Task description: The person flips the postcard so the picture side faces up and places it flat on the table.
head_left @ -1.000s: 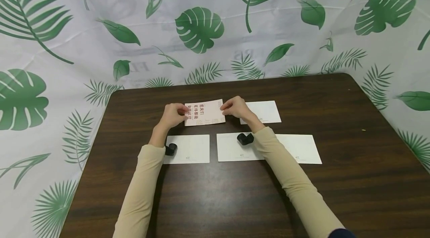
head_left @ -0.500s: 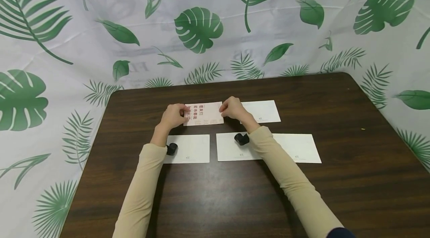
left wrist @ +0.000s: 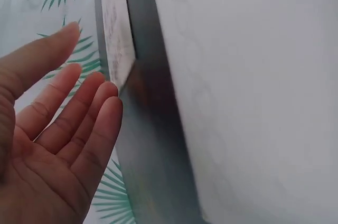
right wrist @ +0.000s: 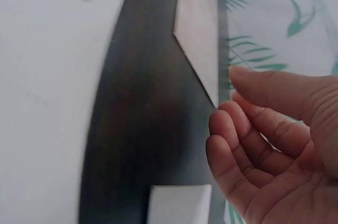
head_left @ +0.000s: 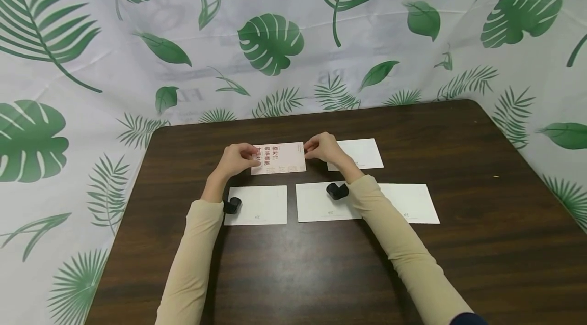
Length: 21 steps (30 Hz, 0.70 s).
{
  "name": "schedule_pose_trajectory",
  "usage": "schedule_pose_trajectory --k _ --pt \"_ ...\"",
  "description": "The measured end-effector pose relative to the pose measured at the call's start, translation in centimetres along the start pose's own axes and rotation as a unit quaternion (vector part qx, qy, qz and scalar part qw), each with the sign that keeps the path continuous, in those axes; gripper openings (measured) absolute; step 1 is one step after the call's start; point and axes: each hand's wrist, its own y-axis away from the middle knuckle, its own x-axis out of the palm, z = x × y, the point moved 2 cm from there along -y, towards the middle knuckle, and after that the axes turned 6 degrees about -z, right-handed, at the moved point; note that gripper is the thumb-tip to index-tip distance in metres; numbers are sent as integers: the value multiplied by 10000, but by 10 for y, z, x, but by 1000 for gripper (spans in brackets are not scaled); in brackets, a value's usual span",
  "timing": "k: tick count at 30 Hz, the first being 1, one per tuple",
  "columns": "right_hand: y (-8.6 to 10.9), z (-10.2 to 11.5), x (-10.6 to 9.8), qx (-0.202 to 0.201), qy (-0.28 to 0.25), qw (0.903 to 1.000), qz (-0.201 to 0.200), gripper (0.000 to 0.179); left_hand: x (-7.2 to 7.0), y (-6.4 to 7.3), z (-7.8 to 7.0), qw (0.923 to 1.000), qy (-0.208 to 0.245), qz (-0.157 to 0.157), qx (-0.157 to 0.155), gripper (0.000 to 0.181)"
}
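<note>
Head view: I have the pink card (head_left: 283, 159) lying on the table (head_left: 275, 274) between the hands, its long axis running from nine to three o'clock, the three o'clock end tipped slightly away from the wearer; dark lettering stands in columns toward nine o'clock; the left hand (head_left: 236, 159) overlaps that end, the right hand (head_left: 324, 148) sits at the opposite edge, and I cannot tell how firmly either touches; a smooth white card (head_left: 361, 153) lies at three o'clock beyond the right hand, with a row of oblong white cards (head_left: 257, 208) nearer the wearer; the table is dark and wood-grained, the backdrop (head_left: 202, 60) wrinkled, leaf-printed cloth.

Left wrist view: I see loosely bent fingers, thumb well parted, nothing clasped; the pink card is a narrow strip toward one o'clock.

Right wrist view: the thumb stands apart from curved fingers, nothing gripped; the pink card's sharp corner points to six o'clock, just beside the fingertips.
</note>
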Motion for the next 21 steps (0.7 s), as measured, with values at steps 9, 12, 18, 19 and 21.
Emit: schedule_pose_trajectory --k 9,12,18,19,21 --pt "11 -3 -26 -218 -457 9982 -313 27 14 -10 -30 9960 769 213 394 33" --pt "13 -6 -32 -125 -534 9979 -354 28 20 -13 -39 9945 923 290 397 35" --pt "20 -14 -44 -38 -649 9962 -573 30 37 -21 -55 9932 1009 415 403 37" --pt "21 -15 -46 -29 -671 9959 -603 31 40 -22 -58 9933 990 431 414 37" --pt "23 -18 -49 8 -685 9955 -657 32 46 -24 -63 9930 988 490 414 38"
